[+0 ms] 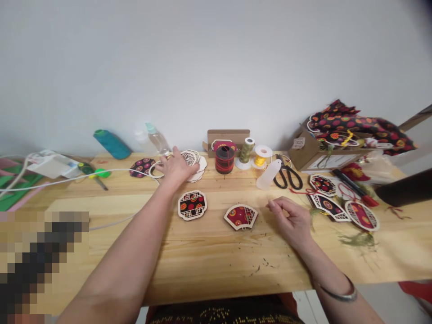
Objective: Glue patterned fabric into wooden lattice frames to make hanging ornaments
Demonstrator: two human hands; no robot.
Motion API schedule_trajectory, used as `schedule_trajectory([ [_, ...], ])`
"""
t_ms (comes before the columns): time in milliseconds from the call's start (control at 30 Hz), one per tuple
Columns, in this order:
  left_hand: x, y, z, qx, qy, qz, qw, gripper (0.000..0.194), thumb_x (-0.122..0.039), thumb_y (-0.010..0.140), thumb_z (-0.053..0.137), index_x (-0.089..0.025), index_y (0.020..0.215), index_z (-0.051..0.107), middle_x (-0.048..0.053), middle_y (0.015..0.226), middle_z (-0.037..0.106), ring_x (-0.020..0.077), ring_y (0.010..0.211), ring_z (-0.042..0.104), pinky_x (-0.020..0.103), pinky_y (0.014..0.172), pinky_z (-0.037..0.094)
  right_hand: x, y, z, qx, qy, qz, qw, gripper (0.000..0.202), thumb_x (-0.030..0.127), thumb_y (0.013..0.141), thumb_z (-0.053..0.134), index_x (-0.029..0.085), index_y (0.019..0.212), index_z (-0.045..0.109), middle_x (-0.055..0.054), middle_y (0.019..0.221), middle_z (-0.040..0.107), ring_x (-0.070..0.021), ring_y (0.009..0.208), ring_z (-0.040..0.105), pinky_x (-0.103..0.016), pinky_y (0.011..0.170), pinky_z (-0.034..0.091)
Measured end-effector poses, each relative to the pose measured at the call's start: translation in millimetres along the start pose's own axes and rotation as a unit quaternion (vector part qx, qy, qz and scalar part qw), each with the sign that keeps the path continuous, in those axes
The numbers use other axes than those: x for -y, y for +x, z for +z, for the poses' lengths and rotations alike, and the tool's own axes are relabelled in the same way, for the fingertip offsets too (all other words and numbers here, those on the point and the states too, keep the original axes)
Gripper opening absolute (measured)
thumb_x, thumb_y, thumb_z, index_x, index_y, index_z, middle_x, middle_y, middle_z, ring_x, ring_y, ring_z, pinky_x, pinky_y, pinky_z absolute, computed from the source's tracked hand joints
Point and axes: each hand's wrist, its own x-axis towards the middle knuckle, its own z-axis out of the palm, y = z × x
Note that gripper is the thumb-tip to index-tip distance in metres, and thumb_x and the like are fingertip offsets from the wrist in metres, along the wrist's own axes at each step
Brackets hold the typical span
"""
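Note:
My left hand (178, 165) reaches to the back of the table with its fingers spread, over a stack of pale cut-out wooden frames (195, 158). Its fingertips are near or touching the frames; exact contact is hard to see. Beside it lies a dark patterned fabric piece (141, 168). My right hand (293, 221) rests on the table with curled fingers, and nothing shows in it. Between my arms lie a rounded ornament (192, 205) with patterned fabric in a wooden frame and a fan-shaped ornament (240, 217) with red fabric, close to my right hand.
At the back stand a red cord spool (225, 159), a green thread spool (247, 150), a yellow thread spool (260, 158), a white squeeze bottle (269, 174) and black-handled scissors (294, 177). Finished ornaments (362, 216) and a cardboard box (305, 148) are right; a teal thread cone (112, 144) is left.

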Motion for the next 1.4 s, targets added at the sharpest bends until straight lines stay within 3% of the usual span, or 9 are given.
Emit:
schedule_trajectory([
  [167,-3.6,-3.9,-3.9,-0.018,-0.016,-0.007,1.0,0.102,-0.057,0.065,0.064,-0.004,0.143,0.026,0.031,0.131,0.052,0.0476,0.128,0.036,0.062,0.098,0.029,1.4,0.4,-1.1,-0.001,0.001,-0.002,1.0,0.023,0.018,0.087,0.056,0.017,0.065,0.061,-0.003,0.059,0.062,-0.0122,0.051,0.057,-0.023,0.049,0.042],
  [400,-1.5,-19.2,-39.0,-0.077,-0.106,-0.002,0.991,0.096,-0.051,0.068,0.069,-0.01,0.142,0.025,0.025,0.129,0.055,0.0432,0.119,0.05,0.06,0.097,0.035,2.0,1.6,-0.6,0.002,-0.002,-0.004,1.0,0.023,0.019,0.088,0.056,0.017,0.065,0.062,-0.003,0.059,0.062,-0.0125,0.052,0.057,-0.023,0.049,0.042],
  [533,11.0,-20.2,-50.5,-0.108,-0.055,-0.023,0.992,0.097,-0.049,0.067,0.071,-0.012,0.143,0.023,0.025,0.13,0.053,0.0444,0.12,0.049,0.061,0.098,0.032,0.3,0.7,0.1,0.009,0.001,-0.005,1.0,0.022,0.019,0.087,0.057,0.017,0.066,0.062,-0.002,0.059,0.061,-0.012,0.052,0.057,-0.023,0.05,0.042],
  [700,27.8,-11.2,-38.2,-0.073,0.023,-0.072,0.994,0.084,-0.052,0.067,0.066,-0.009,0.133,0.037,0.03,0.129,0.053,0.0457,0.119,0.048,0.06,0.092,0.036,-1.1,-0.1,0.4,0.02,0.0,-0.009,1.0,0.023,0.02,0.088,0.056,0.018,0.066,0.061,-0.001,0.058,0.06,-0.0116,0.051,0.055,-0.023,0.047,0.04],
  [900,39.7,-7.9,-19.6,-0.06,0.065,-0.058,0.994,0.076,-0.056,0.073,0.059,-0.007,0.129,0.044,0.031,0.13,0.051,0.0461,0.121,0.044,0.062,0.094,0.031,0.0,-0.1,0.1,0.031,0.003,0.004,1.0,0.025,0.021,0.088,0.056,0.018,0.064,0.06,-0.001,0.057,0.057,-0.0114,0.05,0.052,-0.024,0.047,0.039],
  [1033,29.3,-15.9,-15.4,-0.106,0.076,0.063,0.989,0.065,-0.05,0.081,0.055,-0.013,0.134,0.044,0.023,0.147,0.037,0.0414,0.137,0.025,0.06,0.101,0.027,0.7,-0.1,-0.8,0.035,0.006,0.01,0.999,0.024,0.022,0.088,0.055,0.018,0.064,0.06,-0.002,0.058,0.059,-0.0122,0.052,0.054,-0.025,0.048,0.04],
  [1133,11.9,-23.4,-9.1,-0.019,0.078,0.216,0.973,0.058,-0.044,0.085,0.053,-0.015,0.134,0.045,0.019,0.143,0.045,0.0334,0.133,0.036,0.048,0.105,0.03,0.8,0.2,-1.1,0.033,0.005,0.009,0.999,0.024,0.022,0.088,0.055,0.018,0.065,0.061,-0.002,0.058,0.06,-0.0125,0.052,0.054,-0.025,0.049,0.041],
  [1267,-4.2,-30.6,3.1,0.041,0.12,0.213,0.969,0.067,-0.048,0.082,0.057,-0.006,0.132,0.044,0.025,0.135,0.05,0.0384,0.128,0.041,0.044,0.099,0.036,0.4,0.6,-0.9,0.035,-0.001,0.016,0.999,0.025,0.024,0.088,0.055,0.019,0.065,0.061,-0.001,0.057,0.059,-0.0124,0.051,0.053,-0.025,0.048,0.04],
  [1400,-6.4,-32.9,6.5,0.053,0.131,0.2,0.97,0.053,-0.041,0.087,0.052,-0.003,0.124,0.048,0.027,0.122,0.057,0.0403,0.118,0.049,0.044,0.091,0.042,-0.3,0.5,-1.0,0.038,0.0,0.017,0.999,0.025,0.024,0.088,0.055,0.019,0.065,0.06,0.0,0.055,0.055,-0.0118,0.05,0.05,-0.025,0.048,0.038],
])
